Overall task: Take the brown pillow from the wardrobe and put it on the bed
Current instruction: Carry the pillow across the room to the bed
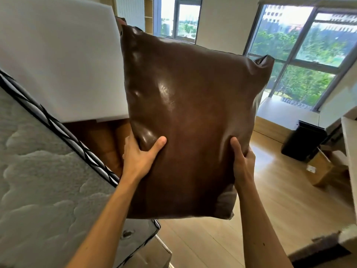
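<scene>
A large glossy brown pillow (189, 117) hangs upright in the air in front of me, filling the middle of the view. My left hand (139, 153) grips its lower left edge, thumb pressed into the front face. My right hand (243, 161) grips its lower right edge, thumb on the front. The bed's quilted white mattress (42, 180) with a black-and-white patterned border lies to the left, its corner just under the pillow's lower left. The wardrobe is not in sight.
A big white foam slab (58, 55) leans behind the mattress at upper left. Wooden floor (270, 200) stretches to the right. A black bin (303, 140) and cardboard boxes (318, 169) stand at the right by a white ledge. Tall windows (301, 55) fill the far wall.
</scene>
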`<action>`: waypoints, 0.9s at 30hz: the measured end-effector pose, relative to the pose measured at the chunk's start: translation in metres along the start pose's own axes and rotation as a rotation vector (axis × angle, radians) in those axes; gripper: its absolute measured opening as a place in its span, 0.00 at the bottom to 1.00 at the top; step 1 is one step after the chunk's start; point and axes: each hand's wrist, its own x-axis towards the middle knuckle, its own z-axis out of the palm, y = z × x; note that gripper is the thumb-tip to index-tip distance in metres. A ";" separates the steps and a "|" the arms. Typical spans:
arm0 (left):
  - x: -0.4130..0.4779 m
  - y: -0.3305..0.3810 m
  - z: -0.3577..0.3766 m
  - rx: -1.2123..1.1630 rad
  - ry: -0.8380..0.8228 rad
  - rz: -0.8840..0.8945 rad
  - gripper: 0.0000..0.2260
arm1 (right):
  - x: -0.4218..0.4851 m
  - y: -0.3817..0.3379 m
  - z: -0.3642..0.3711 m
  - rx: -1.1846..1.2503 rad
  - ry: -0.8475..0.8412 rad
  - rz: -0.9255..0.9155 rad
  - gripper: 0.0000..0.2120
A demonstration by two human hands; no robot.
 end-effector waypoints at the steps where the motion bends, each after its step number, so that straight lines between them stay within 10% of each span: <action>1: 0.007 -0.003 0.004 0.011 -0.006 -0.001 0.49 | 0.006 0.006 0.004 0.005 0.005 0.012 0.40; 27: 0.148 -0.024 0.127 0.359 -0.170 0.028 0.54 | 0.173 0.124 0.047 0.078 0.132 0.202 0.27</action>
